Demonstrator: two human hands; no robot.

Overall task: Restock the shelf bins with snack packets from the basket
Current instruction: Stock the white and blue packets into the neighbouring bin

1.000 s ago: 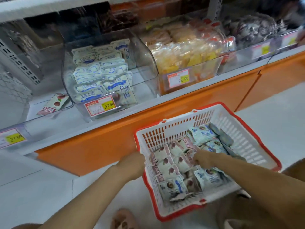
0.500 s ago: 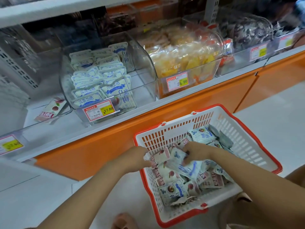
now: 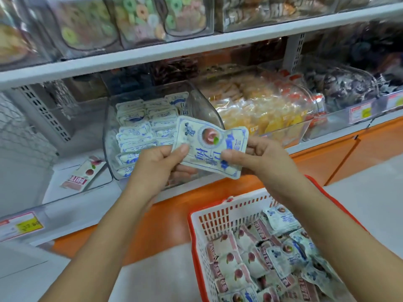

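My left hand (image 3: 157,168) and right hand (image 3: 266,162) pinch this blue-white foil packet (image 3: 209,144); slack thumbs, and it misses the clear plastic bin (image 3: 207,105).

There's a white snack packet (image 3: 211,147) with blue print and a pink fruit picture, held up face-on and slightly tilted, pinched along its lower edge by the left hand (image 3: 157,168) and the right hand (image 3: 268,164). It hangs just in front of the clear shelf bin (image 3: 207,105), which holds rows of matching blue-and-white packets (image 3: 139,120). Lower right stands the red-rimmed white basket (image 3: 226,212), holding a loose heap of blue-printed and pink-banded packets (image 3: 250,269).
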